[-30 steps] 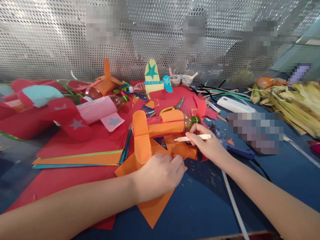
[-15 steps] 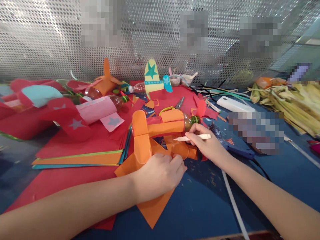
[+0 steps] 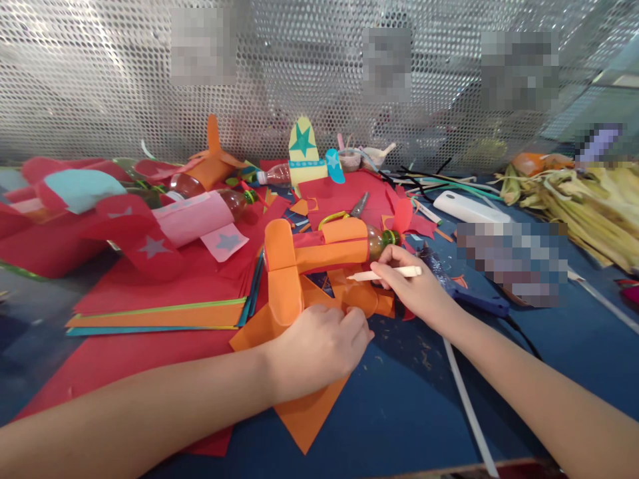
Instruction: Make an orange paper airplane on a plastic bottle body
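My right hand [image 3: 412, 293] pinches a slim white pen [image 3: 363, 275], its tip pointing left and down over orange paper pieces [image 3: 357, 296]. My left hand [image 3: 319, 346] lies with curled fingers on a sheet of orange paper [image 3: 314, 419], apparently gripping or pressing it; its fingertips are hidden. Just beyond both hands lies a plastic bottle [image 3: 377, 241] wrapped in orange and red paper, its green-capped neck to the right. Two orange paper wing shapes [image 3: 283, 286] stick out from its left end, close to my left hand.
Stacked coloured paper [image 3: 160, 314] lies left, below a pink-wrapped bottle [image 3: 194, 216]. Scissors [image 3: 358, 205] rest behind the orange bottle. On the right are a blue glue gun [image 3: 479, 299] with a cord, a white stick [image 3: 469, 406] and dried husks [image 3: 574, 206]. A perforated metal wall [image 3: 319, 73] closes the back.
Almost nothing differs. Both hands and the pen keep their places; the view has shifted only very slightly.
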`<act>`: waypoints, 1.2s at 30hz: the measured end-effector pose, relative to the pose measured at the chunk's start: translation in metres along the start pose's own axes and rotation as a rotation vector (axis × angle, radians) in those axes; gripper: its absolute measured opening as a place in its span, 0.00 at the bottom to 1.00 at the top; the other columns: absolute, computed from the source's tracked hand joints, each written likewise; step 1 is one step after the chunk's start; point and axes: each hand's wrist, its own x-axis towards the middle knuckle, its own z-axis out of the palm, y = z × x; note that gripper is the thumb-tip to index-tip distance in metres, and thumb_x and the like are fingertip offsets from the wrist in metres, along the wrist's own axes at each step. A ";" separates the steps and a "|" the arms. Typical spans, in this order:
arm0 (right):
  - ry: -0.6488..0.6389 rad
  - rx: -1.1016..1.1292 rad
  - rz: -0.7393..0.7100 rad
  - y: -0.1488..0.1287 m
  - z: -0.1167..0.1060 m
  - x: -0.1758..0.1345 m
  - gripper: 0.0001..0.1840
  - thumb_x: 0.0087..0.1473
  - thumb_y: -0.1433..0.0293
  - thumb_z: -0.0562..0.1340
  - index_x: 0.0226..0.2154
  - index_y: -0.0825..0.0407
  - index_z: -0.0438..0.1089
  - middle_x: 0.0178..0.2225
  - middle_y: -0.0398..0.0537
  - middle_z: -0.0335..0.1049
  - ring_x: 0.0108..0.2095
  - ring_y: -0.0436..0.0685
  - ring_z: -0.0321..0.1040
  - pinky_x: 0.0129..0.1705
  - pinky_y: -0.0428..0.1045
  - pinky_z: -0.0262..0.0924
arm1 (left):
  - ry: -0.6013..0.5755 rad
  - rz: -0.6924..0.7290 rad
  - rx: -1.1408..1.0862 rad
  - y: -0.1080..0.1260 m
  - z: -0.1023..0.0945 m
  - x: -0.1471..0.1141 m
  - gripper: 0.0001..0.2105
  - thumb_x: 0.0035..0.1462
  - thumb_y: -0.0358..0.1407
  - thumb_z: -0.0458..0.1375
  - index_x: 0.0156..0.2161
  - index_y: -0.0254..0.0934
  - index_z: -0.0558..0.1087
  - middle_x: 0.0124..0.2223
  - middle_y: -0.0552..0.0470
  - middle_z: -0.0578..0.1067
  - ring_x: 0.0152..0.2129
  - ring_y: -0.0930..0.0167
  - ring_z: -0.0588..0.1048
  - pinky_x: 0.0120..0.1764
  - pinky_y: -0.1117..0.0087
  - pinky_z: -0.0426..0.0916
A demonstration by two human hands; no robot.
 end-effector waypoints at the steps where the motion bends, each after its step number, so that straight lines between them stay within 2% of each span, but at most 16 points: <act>1: -0.001 0.000 0.000 0.000 0.000 0.000 0.12 0.50 0.64 0.58 0.21 0.48 0.55 0.17 0.35 0.56 0.20 0.50 0.53 0.24 0.46 0.49 | -0.001 0.000 0.002 0.000 0.000 0.000 0.09 0.63 0.30 0.48 0.34 0.31 0.69 0.24 0.54 0.70 0.13 0.72 0.67 0.14 0.70 0.58; 30: 0.000 0.027 0.031 -0.002 0.001 0.000 0.12 0.48 0.64 0.58 0.20 0.48 0.55 0.15 0.34 0.55 0.18 0.48 0.52 0.22 0.46 0.47 | 0.009 -0.005 0.008 0.000 0.000 0.000 0.08 0.63 0.30 0.49 0.34 0.30 0.68 0.24 0.54 0.69 0.14 0.75 0.67 0.15 0.72 0.58; 36: -0.003 0.046 0.037 -0.001 0.001 0.000 0.12 0.49 0.65 0.58 0.20 0.48 0.56 0.15 0.34 0.55 0.18 0.48 0.52 0.22 0.46 0.47 | 0.002 -0.004 0.006 0.000 0.000 0.000 0.08 0.63 0.31 0.49 0.34 0.30 0.69 0.24 0.54 0.70 0.13 0.72 0.67 0.13 0.70 0.58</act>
